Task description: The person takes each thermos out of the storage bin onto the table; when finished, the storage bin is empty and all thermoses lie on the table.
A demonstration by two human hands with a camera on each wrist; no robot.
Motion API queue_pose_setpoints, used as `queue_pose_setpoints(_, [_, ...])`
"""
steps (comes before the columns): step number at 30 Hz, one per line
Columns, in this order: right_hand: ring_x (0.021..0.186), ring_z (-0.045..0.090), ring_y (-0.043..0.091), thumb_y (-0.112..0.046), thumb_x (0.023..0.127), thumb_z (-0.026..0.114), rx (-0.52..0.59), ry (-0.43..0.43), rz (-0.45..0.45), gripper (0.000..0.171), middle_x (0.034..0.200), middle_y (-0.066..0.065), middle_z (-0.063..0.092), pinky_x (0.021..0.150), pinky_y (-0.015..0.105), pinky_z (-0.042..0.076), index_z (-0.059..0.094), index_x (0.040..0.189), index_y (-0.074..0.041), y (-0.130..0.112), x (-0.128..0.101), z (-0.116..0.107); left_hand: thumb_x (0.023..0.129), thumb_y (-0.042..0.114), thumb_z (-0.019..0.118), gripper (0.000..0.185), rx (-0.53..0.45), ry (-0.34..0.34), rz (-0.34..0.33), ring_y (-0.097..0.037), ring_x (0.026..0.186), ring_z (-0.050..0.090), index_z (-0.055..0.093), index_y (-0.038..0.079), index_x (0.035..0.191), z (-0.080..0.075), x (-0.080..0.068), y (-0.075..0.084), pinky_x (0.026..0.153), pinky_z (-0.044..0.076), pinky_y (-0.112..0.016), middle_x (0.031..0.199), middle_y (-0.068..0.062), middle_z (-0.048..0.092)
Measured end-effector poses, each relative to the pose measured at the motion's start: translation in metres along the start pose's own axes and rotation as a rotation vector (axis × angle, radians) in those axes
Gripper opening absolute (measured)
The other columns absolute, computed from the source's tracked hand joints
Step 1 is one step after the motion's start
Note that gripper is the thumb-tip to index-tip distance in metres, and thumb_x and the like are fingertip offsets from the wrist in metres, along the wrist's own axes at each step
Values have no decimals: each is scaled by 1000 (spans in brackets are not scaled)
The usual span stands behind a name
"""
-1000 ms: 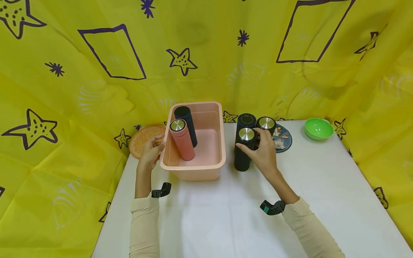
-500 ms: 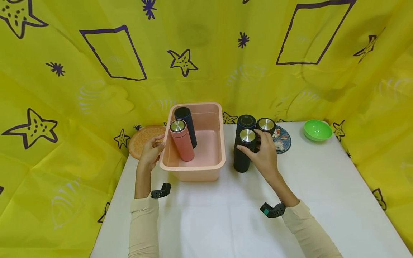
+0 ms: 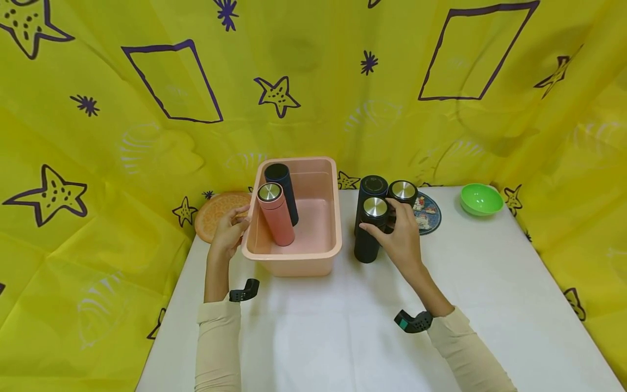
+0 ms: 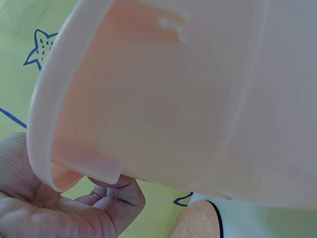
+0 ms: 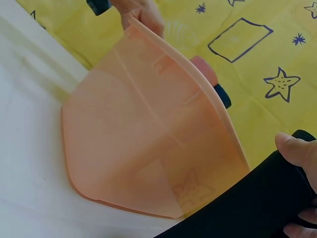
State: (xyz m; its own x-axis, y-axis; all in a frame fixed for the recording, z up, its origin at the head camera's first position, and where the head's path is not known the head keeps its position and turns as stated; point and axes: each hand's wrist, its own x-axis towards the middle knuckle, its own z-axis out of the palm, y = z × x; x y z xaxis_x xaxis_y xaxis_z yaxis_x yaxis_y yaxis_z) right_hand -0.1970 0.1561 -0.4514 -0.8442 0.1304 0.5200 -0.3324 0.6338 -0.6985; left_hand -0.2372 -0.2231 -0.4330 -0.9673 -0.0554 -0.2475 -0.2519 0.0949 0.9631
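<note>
A peach plastic tub stands on the table with a pink flask and a dark blue flask upright inside its left part. My left hand grips the tub's left rim; in the left wrist view its fingers curl under the rim. To the right of the tub, my right hand holds a black flask with a silver lid, thumb and fingers round its upper part. Close behind it are another dark flask and a second silver-lidded flask, partly hidden.
An orange round mat lies behind the left hand. A dark patterned round mat sits behind the right hand, and a green bowl stands at the far right. A yellow printed curtain borders the white table.
The view has shifted very slightly. Both hands keep their hold, and the tub and flasks show no clear movement.
</note>
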Motion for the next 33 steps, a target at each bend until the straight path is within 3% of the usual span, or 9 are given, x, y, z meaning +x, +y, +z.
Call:
queue_pose_setpoints(12, [103, 55, 30, -27, 66, 91, -20, 30, -14, 81, 117, 21, 54, 77, 38, 51, 53, 132, 1, -1, -2, 0, 102, 7, 46, 45, -12, -20, 17, -9, 84, 59, 39, 5, 147, -1, -1, -1, 71, 55, -22, 102, -4, 51])
queue_pose_setpoints(19, [102, 56, 29, -24, 67, 91, 2, 59, -27, 79, 117, 21, 52, 81, 13, 44, 53, 132, 0, -3, -2, -1, 102, 8, 46, 47, -5, -24, 18, -10, 86, 60, 38, 5, 148, -2, -1, 0, 71, 55, -21, 104, -6, 51])
queue_pose_setpoints(26, [110, 52, 29, -20, 67, 91, 29, 105, -58, 77, 121, 20, 52, 89, 36, 49, 54, 131, -1, -9, 0, -3, 102, 8, 46, 47, -9, -24, 9, -10, 86, 59, 39, 6, 148, 0, -2, 1, 72, 55, -22, 104, -6, 51])
queue_pose_setpoints(33, [114, 47, 31, -17, 65, 92, 44, 156, -91, 76, 121, 22, 49, 95, 38, 41, 56, 130, 0, -17, 6, -7, 102, 9, 47, 48, -9, -25, 6, -10, 87, 59, 38, 7, 149, 0, -3, 2, 73, 54, -21, 105, -6, 51])
